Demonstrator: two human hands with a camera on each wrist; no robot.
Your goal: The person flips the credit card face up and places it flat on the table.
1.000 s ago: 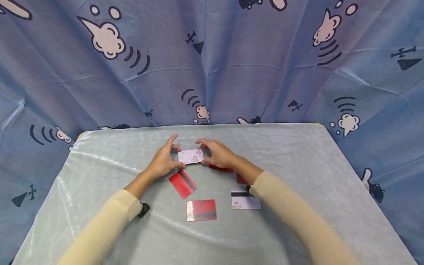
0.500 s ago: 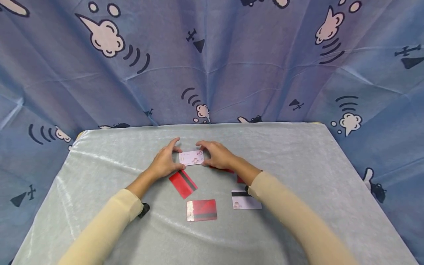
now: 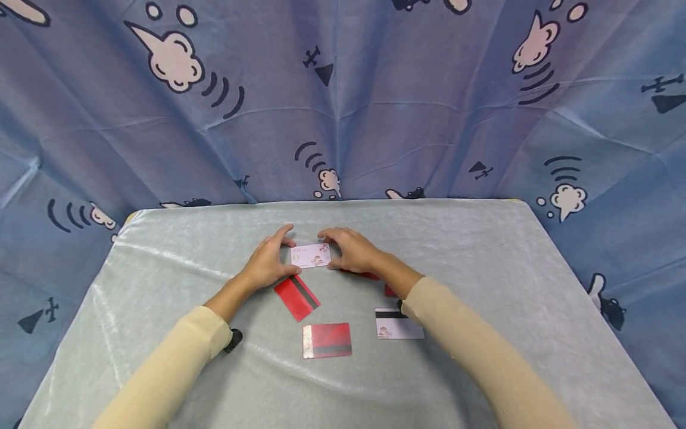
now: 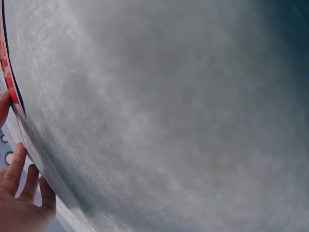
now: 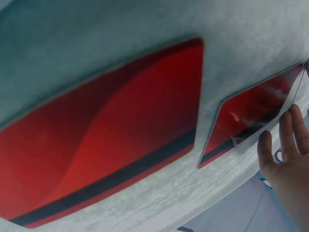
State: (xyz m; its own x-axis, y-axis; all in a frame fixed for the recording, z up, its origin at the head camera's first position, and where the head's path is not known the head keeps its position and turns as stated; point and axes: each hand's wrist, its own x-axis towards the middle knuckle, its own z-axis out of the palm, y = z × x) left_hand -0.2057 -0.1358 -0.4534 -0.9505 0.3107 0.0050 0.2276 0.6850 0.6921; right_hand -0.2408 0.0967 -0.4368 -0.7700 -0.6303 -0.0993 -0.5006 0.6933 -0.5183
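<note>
In the head view a white VIP card (image 3: 309, 256) with a pink floral print lies between both hands, close over the table. My left hand (image 3: 265, 262) holds its left end, thumb at the lower corner and fingers at the upper. The right hand (image 3: 354, 250) grips the opposite end the same way. A red card (image 3: 297, 298) with a dark stripe lies just below the left thumb. Under the right wrist another red card (image 3: 367, 276) is partly hidden. In the right wrist view, the right fingers (image 5: 287, 125) reach the surface just beyond a red card (image 5: 256, 106).
Nearer the body lie a red striped card (image 3: 327, 341) and a white card (image 3: 396, 329) with a black stripe. One more red card (image 3: 389, 291) is mostly covered by the right forearm. A grey cloth covers the table (image 3: 482, 268), with a blue patterned curtain (image 3: 343, 119) behind.
The white VIP card has shifted slightly toward the body and right, and both hands moved with it. The other cards stay in place.
</note>
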